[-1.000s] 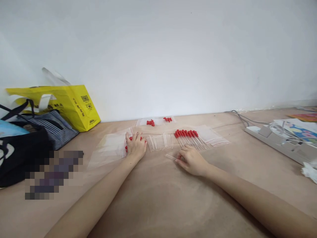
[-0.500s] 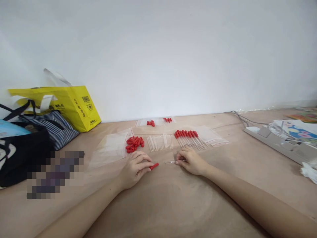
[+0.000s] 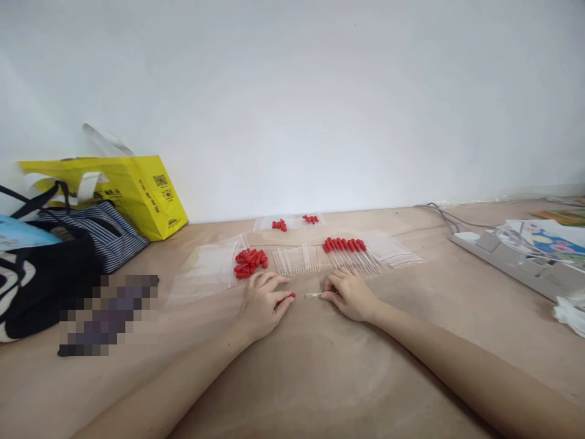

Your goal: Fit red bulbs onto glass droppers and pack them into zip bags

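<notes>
My left hand (image 3: 264, 306) is closed in a pinch on a red rubber bulb (image 3: 292, 296), most of it hidden behind the fingers. Facing it, my right hand (image 3: 351, 295) pinches a clear glass dropper tube (image 3: 313, 296) whose bare end points left. A small gap separates the bulb and the tube. Just beyond my left hand lies a pile of loose red bulbs (image 3: 250, 262) on a clear zip bag (image 3: 201, 268). Several bare glass tubes (image 3: 297, 260) lie side by side in the middle. Beyond my right hand, a row of droppers (image 3: 350, 251) has red bulbs fitted.
Another zip bag (image 3: 393, 249) lies under the droppers. Farther back are small red pieces (image 3: 280, 225) on a bag by the wall. A yellow bag (image 3: 155, 195) and a striped pouch (image 3: 107, 235) stand left. To the right are a power strip (image 3: 503, 262) and crumpled tissue (image 3: 569, 317).
My left hand has moved slightly right and turned, so its fingers now cover more of the bulb. The gap between bulb and tube has narrowed. My right hand stays nearly in place.
</notes>
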`<control>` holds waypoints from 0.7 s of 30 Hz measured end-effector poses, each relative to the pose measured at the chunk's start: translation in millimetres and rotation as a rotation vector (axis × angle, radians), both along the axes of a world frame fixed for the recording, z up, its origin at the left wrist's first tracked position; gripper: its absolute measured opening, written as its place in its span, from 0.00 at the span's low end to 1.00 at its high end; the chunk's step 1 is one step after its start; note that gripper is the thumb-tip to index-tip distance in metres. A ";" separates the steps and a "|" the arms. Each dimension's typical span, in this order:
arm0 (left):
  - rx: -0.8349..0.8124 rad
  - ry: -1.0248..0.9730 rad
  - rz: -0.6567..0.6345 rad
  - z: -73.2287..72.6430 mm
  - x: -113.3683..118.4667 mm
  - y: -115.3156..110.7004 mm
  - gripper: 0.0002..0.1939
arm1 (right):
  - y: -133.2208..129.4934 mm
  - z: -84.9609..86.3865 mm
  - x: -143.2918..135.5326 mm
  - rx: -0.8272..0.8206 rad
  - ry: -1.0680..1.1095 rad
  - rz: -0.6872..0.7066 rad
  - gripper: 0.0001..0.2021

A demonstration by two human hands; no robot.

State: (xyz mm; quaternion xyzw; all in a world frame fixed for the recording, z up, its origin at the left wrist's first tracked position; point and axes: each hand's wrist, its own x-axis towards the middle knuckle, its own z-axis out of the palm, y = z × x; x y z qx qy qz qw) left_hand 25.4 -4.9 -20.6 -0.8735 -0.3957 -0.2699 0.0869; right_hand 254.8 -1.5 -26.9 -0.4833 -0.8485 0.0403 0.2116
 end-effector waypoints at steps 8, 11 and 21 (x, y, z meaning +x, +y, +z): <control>0.058 -0.072 -0.039 0.9 6.1 -0.9 0.08 | -7.0 1.5 -6.7 0.144 0.114 0.046 0.07; 0.097 -0.073 -0.077 -0.8 5.7 -0.8 0.08 | -8.8 0.3 -10.5 0.216 0.129 0.093 0.09; 0.161 -0.141 -0.077 2.0 9.0 -1.6 0.07 | -15.7 -5.1 -25.0 0.345 0.135 0.144 0.09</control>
